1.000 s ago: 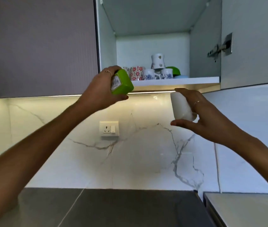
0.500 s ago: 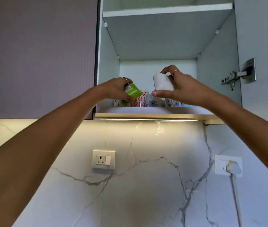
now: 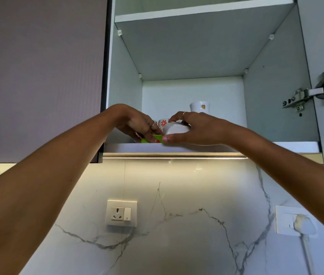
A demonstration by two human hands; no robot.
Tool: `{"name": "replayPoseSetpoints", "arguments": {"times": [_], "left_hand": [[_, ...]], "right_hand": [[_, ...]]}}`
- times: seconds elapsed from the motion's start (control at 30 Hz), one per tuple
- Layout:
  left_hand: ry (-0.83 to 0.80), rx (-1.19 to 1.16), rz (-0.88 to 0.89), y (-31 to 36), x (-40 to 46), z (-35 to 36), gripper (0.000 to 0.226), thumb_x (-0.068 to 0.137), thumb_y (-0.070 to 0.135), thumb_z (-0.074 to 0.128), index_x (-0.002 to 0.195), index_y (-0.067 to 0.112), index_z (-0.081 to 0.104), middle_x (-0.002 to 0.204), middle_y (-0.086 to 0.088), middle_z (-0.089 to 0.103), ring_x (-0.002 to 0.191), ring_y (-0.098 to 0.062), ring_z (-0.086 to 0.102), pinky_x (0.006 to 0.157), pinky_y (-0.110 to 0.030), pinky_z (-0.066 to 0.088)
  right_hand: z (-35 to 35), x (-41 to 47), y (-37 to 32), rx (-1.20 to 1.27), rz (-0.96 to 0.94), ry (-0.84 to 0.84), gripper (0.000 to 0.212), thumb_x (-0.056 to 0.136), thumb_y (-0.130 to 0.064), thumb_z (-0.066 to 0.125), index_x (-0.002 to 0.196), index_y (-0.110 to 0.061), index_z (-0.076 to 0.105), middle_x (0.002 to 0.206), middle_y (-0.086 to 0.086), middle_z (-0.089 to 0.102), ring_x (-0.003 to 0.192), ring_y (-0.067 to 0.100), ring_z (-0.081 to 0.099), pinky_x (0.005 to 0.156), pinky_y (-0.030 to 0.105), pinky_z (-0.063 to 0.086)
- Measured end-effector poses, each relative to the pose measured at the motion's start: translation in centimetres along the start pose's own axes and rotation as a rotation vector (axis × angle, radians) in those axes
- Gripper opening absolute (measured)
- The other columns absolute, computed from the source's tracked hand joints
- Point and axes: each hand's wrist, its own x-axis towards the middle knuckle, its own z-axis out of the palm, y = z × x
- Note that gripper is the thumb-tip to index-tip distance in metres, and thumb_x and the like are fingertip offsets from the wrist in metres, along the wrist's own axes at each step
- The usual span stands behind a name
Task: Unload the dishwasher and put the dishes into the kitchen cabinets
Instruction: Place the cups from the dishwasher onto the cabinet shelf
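Both my arms reach up into the open upper cabinet. My left hand (image 3: 137, 124) holds a green cup (image 3: 153, 139) low on the bottom shelf (image 3: 292, 146), its fingers curled over it; most of the cup is hidden. My right hand (image 3: 195, 129) grips a white cup (image 3: 175, 129) tipped on its side just above the shelf, right beside the green one. Behind the hands stand a red-flowered mug (image 3: 163, 122) and a white mug with a heart cut-out (image 3: 199, 107).
The cabinet's upper shelf (image 3: 202, 13) runs across the top. Its open door with a metal hinge (image 3: 315, 92) is at the right. A closed grey door (image 3: 40, 76) lies left. Below are a marble backsplash, a wall socket (image 3: 121, 215) and a plugged-in socket (image 3: 296, 223).
Both hands have moved deeper into the cabinet and lower, bringing the green cup and the white cup down to the bottom shelf. The view has tilted further upward.
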Motion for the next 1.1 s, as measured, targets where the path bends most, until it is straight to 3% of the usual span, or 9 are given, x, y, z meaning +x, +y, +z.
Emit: {"name": "replayPoseSetpoints", "arguments": {"times": [0.17,0.3,0.43,0.5,0.6,0.77,0.9,0.97,1.1], "left_hand": [[-0.045,-0.005,0.012,-0.2,0.3,-0.2,0.026,0.092,0.003,0.055,0.097,0.027,0.064,0.101,0.004,0.058,0.103,-0.014,0.049,0.104,-0.032,0.039],[-0.047,0.006,0.031,-0.3,0.2,-0.3,0.030,0.091,-0.001,0.055,0.105,0.024,0.064,0.098,0.005,0.061,0.097,-0.013,0.052,0.094,-0.028,0.045],[-0.021,-0.021,0.036,-0.8,0.1,-0.6,0.044,0.088,-0.005,0.056,0.127,0.016,0.058,0.109,0.003,0.064,0.105,-0.014,0.055,0.100,-0.030,0.043],[-0.013,-0.029,0.036,-1.2,0.0,-0.6,0.045,0.088,-0.006,0.056,0.127,0.015,0.058,0.111,0.002,0.065,0.108,-0.016,0.055,0.103,-0.031,0.042],[-0.013,-0.028,0.029,-1.9,-0.2,-0.7,0.046,0.087,-0.008,0.056,0.125,0.020,0.059,0.113,0.002,0.064,0.113,-0.017,0.055,0.105,-0.032,0.041],[0.052,0.073,-0.002,-2.3,-0.5,-0.6,0.043,0.089,-0.007,0.054,0.126,0.016,0.059,0.093,0.008,0.062,0.093,-0.012,0.055,0.089,-0.023,0.044],[0.112,0.148,-0.011,-2.4,-0.3,-0.3,0.028,0.090,-0.008,0.052,0.103,0.015,0.063,0.072,0.010,0.053,0.071,-0.007,0.050,0.073,-0.017,0.044],[0.104,0.165,-0.020,-2.6,-0.1,-0.2,0.038,0.090,-0.010,0.051,0.119,0.012,0.061,0.085,0.007,0.057,0.085,-0.012,0.054,0.079,-0.019,0.045],[0.098,0.171,-0.030,-2.8,0.2,-0.1,0.054,0.088,-0.014,0.049,0.133,0.016,0.053,0.113,0.000,0.055,0.104,-0.018,0.050,0.088,-0.021,0.041]], "right_hand": [[0.5,0.3,-0.4,-0.025,0.012,-0.059,0.062,0.083,-0.057,0.058,0.134,-0.025,0.046,0.123,-0.009,0.054,0.101,0.006,0.044,0.085,0.018,0.032],[0.9,0.8,-0.7,-0.050,0.020,-0.121,0.055,0.084,-0.059,0.054,0.128,-0.025,0.051,0.114,-0.012,0.054,0.104,0.009,0.050,0.087,0.020,0.036],[1.4,0.8,-1.1,-0.108,0.036,-0.176,0.037,0.090,-0.056,0.046,0.108,-0.024,0.053,0.095,-0.011,0.054,0.094,0.012,0.048,0.079,0.018,0.032],[1.5,0.6,-1.6,-0.119,0.024,-0.185,0.042,0.093,-0.053,0.042,0.111,-0.017,0.054,0.090,-0.011,0.053,0.093,0.014,0.048,0.074,0.015,0.029],[1.8,0.4,-2.3,-0.172,0.003,-0.219,0.055,0.097,-0.050,0.035,0.128,-0.008,0.050,0.119,0.006,0.059,0.105,0.021,0.052,0.072,0.014,0.028],[2.2,1.1,-3.2,-0.241,0.032,-0.267,0.054,0.098,-0.052,0.023,0.133,-0.017,0.045,0.130,0.006,0.052,0.099,0.014,0.042,0.084,0.021,0.027],[2.1,1.7,-3.6,-0.248,0.058,-0.279,0.051,0.102,-0.043,0.016,0.139,-0.016,0.039,0.145,0.007,0.041,0.130,0.022,0.038,0.101,0.029,0.028],[2.1,2.1,-3.5,-0.242,0.065,-0.269,0.049,0.103,-0.042,0.019,0.135,-0.015,0.044,0.143,0.007,0.043,0.129,0.023,0.040,0.104,0.031,0.028],[2.3,2.7,-2.9,-0.189,0.076,-0.230,0.046,0.102,-0.039,0.027,0.119,-0.006,0.056,0.124,0.009,0.055,0.102,0.020,0.048,0.087,0.027,0.033]]}}
